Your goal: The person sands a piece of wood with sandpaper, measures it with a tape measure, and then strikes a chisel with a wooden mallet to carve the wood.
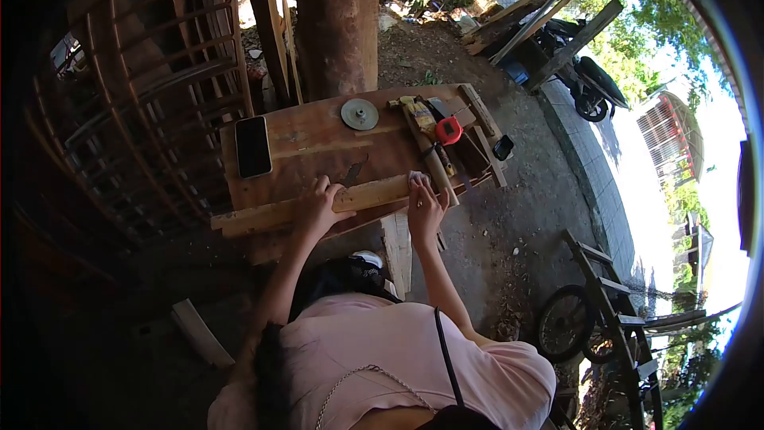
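A long, narrow wooden board [374, 193] lies along the near edge of the worktable [302, 131]. My left hand [318, 205] grips it near its middle, with the thumb on the near side and the fingers over the top. Toward the board's right end, my right hand [427, 205] pinches a small crumpled whitish piece [418, 178] against the wood. What that piece is made of is too small to tell. Just beyond my right hand are a red tape measure [448, 130] and a hammer-like tool with a wooden handle [434, 155].
A phone [254, 147] and a round metal disc [360, 115] lie on the table. A tree trunk [338, 24] stands behind it. Wooden racks [175, 48] rise at the left. A wheeled cart [605, 295] and a motorbike [593, 84] are at the right.
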Demonstrator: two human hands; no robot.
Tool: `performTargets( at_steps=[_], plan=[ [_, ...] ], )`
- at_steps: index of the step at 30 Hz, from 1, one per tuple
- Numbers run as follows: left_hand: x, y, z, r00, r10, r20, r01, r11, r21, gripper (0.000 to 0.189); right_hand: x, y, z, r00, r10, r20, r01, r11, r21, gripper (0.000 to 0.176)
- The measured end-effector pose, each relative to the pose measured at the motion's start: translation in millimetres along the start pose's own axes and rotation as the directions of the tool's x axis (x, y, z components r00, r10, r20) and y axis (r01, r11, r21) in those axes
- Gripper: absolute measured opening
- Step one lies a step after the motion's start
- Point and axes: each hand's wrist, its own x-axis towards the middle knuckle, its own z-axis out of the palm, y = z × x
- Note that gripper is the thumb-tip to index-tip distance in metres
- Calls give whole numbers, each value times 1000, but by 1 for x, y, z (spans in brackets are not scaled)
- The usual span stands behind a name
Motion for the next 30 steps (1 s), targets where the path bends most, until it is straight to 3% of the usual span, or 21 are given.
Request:
performTargets(
  at_steps=[1,5,6,9,11,13,15,16,17,19,21,24,25,27,29,30],
  plan=[
    [1,-1,0,1000,10,-16,-10,1000,14,53,-6,-17,5,1000,0,-10,0,1000,-5,21],
    [0,-4,6,999,10,-32,-9,1000,21,53,-41,-89,11,943,-294,156,238,923,301,17],
    [1,-6,8,1000,11,-23,-10,999,31,53,-43,-88,17,927,-345,145,294,911,289,16],
    [2,-5,2,1000,6,-2,-6,1000,26,52,-14,-57,-5,928,-312,202,268,939,216,18],
    [0,-1,-2,1000,3,6,-3,1000,2,51,4,-15,-1,966,-226,124,212,970,120,18],
    [1,1,-4,1000,-1,21,1,1000,-16,51,12,11,-1,996,-5,91,-6,993,119,18],
    [2,1,-3,1000,1,7,0,1000,-11,51,-1,2,14,999,-24,39,25,1000,-10,19],
    [2,-1,-2,1000,7,5,-7,1000,-4,51,-6,-22,11,993,-97,66,86,986,142,19],
    [4,-4,1,1000,8,-6,-8,1000,0,51,-18,-43,12,971,-193,140,169,972,166,20],
    [2,-6,6,999,-25,28,23,998,58,52,-39,-88,17,951,-284,121,226,908,353,15],
    [1,-5,6,1000,-7,4,7,999,36,52,-33,-87,8,906,-384,180,317,895,315,16],
    [2,-4,0,1000,10,-12,-10,1000,-2,52,-11,-38,6,925,-329,192,278,928,248,16],
    [2,-2,-2,1000,16,-7,-16,1000,-21,52,0,-23,0,953,-244,177,202,953,226,16],
    [1,1,-3,1000,1,9,0,1000,-31,53,13,13,-2,986,-140,91,135,989,57,16],
    [1,-2,0,1000,8,-4,-8,1000,-14,53,11,6,-4,998,-25,54,21,997,73,15],
    [2,-3,1,1000,7,-15,-7,1000,-16,53,3,-4,1,995,-72,71,64,993,98,14]
  ],
)
